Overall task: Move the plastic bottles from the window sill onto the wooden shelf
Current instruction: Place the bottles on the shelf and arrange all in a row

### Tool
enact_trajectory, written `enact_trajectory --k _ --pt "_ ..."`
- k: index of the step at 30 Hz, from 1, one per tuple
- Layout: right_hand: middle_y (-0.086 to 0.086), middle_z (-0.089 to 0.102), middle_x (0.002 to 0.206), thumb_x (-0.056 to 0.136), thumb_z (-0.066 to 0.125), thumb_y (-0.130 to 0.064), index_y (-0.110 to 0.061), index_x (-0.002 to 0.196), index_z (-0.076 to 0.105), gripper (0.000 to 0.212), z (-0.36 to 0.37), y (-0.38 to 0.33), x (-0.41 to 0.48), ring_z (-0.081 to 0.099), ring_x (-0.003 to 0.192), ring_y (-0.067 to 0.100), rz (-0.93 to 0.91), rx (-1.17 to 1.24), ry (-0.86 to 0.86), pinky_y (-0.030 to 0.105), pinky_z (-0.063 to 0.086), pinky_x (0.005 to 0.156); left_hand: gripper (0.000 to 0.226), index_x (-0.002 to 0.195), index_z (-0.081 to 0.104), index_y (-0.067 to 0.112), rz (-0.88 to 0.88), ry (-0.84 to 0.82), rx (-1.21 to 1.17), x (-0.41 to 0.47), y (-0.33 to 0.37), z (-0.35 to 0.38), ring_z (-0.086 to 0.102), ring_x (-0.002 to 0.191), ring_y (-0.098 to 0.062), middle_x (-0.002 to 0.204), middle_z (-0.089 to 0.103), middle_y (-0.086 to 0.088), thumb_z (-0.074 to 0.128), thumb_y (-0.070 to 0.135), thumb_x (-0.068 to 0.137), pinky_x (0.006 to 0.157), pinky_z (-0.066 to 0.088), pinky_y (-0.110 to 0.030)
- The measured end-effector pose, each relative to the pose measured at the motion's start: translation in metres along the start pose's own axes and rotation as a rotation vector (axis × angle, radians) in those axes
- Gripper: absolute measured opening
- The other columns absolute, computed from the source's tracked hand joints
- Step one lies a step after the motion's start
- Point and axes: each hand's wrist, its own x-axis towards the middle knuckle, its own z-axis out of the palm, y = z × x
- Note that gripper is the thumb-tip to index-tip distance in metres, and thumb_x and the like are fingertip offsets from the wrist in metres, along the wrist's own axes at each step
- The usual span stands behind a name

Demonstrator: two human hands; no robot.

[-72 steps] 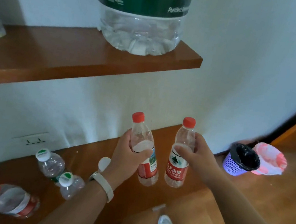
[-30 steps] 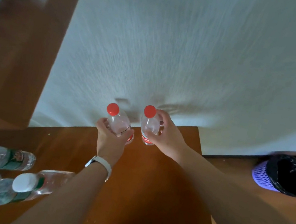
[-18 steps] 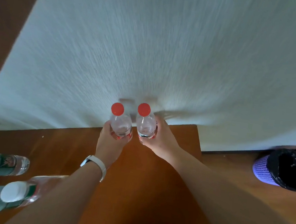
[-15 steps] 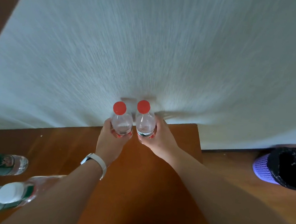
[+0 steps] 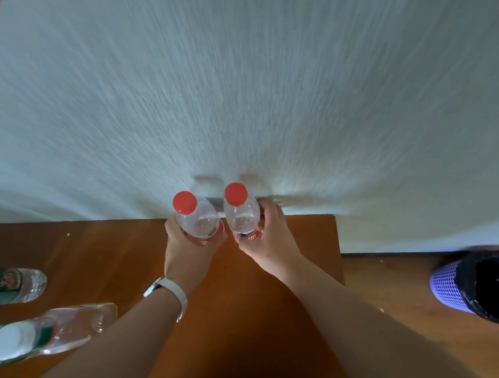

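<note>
I look steeply down at a wooden shelf [image 5: 252,335] set against a white wall. My left hand [image 5: 188,252] grips a clear, red-capped plastic bottle [image 5: 197,218], held upright. My right hand [image 5: 266,243] grips a second red-capped bottle [image 5: 240,210] just to its right, close to the wall. The two bottles stand side by side near the shelf's back edge; whether their bases touch the wood is hidden by my hands.
Several clear bottles [image 5: 1,281] lie or stand at the shelf's left end, one with a white cap [image 5: 13,344]. A purple mesh bin with a black liner [image 5: 483,285] sits on the wooden floor at right. A white wristband [image 5: 168,290] is on my left wrist.
The view has tilted from facing the shelves to looking steeply down. Both bottles have come down close to the lower shelf's back edge, next to each other, the left one now slightly lower.
</note>
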Motion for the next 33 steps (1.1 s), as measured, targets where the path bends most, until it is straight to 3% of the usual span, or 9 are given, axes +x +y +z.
enact_trajectory --k 4,9,14,16,20,24,29,33 --pt "-0.016 0.043 0.116 0.067 0.083 -0.023 -0.044 0.123 0.035 0.076 0.003 0.006 -0.002 0.043 0.107 -0.014 0.008 0.003 -0.009 -0.001 0.038 0.081 0.068 0.125 0.046 0.029 0.043 -0.117 -0.035 -0.002 -0.003 -0.010 0.064 0.098 -0.003 0.111 0.063 0.011 0.088 0.029 0.073 0.077 0.056 -0.020" --pt "-0.017 0.044 0.120 0.065 0.083 -0.027 -0.049 0.126 0.034 0.081 0.007 0.012 -0.003 0.046 0.110 -0.007 0.016 0.027 -0.015 0.003 0.041 0.084 0.057 0.118 0.053 0.041 0.051 -0.185 -0.021 0.007 -0.007 -0.015 0.065 0.101 -0.004 0.109 0.067 0.015 0.087 0.025 0.074 0.087 0.055 -0.031" --pt "-0.012 0.050 0.122 0.069 0.086 -0.027 -0.034 0.131 0.039 0.078 0.012 0.013 0.000 0.048 0.110 -0.004 -0.013 -0.003 0.008 0.008 0.043 0.088 0.057 0.111 0.051 0.049 0.013 -0.188 -0.018 0.011 -0.011 -0.012 0.064 0.097 0.003 0.106 0.064 0.027 0.089 0.033 0.071 0.083 0.057 -0.029" --pt "-0.012 0.051 0.123 0.071 0.085 -0.028 -0.031 0.133 0.041 0.077 0.013 0.013 0.001 0.049 0.111 -0.002 -0.024 -0.019 -0.003 0.010 0.044 0.089 0.058 0.111 0.051 0.048 0.008 -0.184 -0.028 0.012 -0.011 -0.010 0.066 0.098 0.000 0.107 0.065 0.025 0.090 0.036 0.069 0.085 0.058 -0.034" --pt "-0.016 0.048 0.122 0.073 0.083 -0.028 -0.034 0.134 0.041 0.073 0.010 0.013 -0.002 0.043 0.112 -0.011 -0.044 -0.054 -0.003 0.002 0.036 0.088 0.058 0.113 0.057 0.041 0.052 -0.191 -0.017 0.018 -0.012 -0.010 0.066 0.104 -0.016 0.111 0.067 0.007 0.090 0.041 0.065 0.089 0.056 -0.047" --pt "-0.013 0.049 0.124 0.075 0.080 -0.029 -0.034 0.135 0.041 0.072 0.007 0.011 -0.003 0.044 0.110 -0.008 -0.036 -0.074 -0.022 0.005 0.038 0.087 0.057 0.114 0.061 0.032 0.066 -0.181 0.005 0.020 -0.010 -0.008 0.064 0.108 -0.026 0.113 0.067 -0.004 0.092 0.038 0.065 0.089 0.055 -0.051" --pt "-0.015 0.048 0.125 0.075 0.079 -0.030 -0.036 0.135 0.039 0.073 0.009 0.012 -0.003 0.043 0.111 -0.006 -0.026 -0.082 -0.021 0.003 0.036 0.085 0.062 0.116 0.053 0.038 0.077 -0.080 0.043 0.013 -0.005 -0.003 0.064 0.106 -0.020 0.113 0.065 0.003 0.090 0.042 0.066 0.088 0.056 -0.049" --pt "-0.009 0.049 0.129 0.075 0.078 -0.030 -0.033 0.137 0.038 0.074 0.007 0.011 -0.001 0.046 0.115 0.003 -0.008 -0.079 -0.046 0.015 0.039 0.093 0.062 0.105 0.045 0.057 0.069 -0.044 0.065 0.007 0.000 0.001 0.064 0.101 -0.011 0.109 0.063 0.009 0.090 0.039 0.067 0.087 0.056 -0.045"
